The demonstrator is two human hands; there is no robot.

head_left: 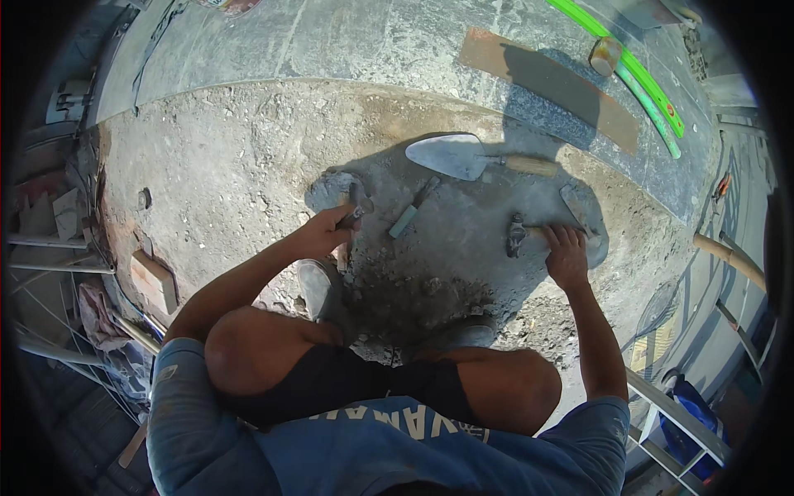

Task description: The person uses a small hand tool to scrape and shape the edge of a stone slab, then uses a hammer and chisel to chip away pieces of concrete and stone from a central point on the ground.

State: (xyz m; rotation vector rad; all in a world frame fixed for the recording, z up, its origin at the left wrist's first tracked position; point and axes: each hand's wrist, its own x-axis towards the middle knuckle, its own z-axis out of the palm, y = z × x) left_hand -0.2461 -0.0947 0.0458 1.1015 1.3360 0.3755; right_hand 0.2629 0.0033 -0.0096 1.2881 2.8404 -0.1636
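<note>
My left hand (324, 234) is closed around a dark tool (357, 203), whose exact kind I cannot make out, above the rough ground in front of my left shoe (318, 289). Over on the right, my right hand (567, 258) has its fingers curled over the handle of a hammer (516, 237) that lies on the ground, its dark head pointing left. Between the hands lies a small tool with a teal handle (404, 221). Beyond it rests a pointed trowel (451, 156) with a wooden handle, partly in my shadow.
A brown board (546, 87), a mallet (605, 56) and a bright green level (653, 91) lie on the grey slab at the far right. A pale block (154, 281) is at left. A metal ladder (674, 417) stands at lower right. Loose rubble (438, 302) lies before my feet.
</note>
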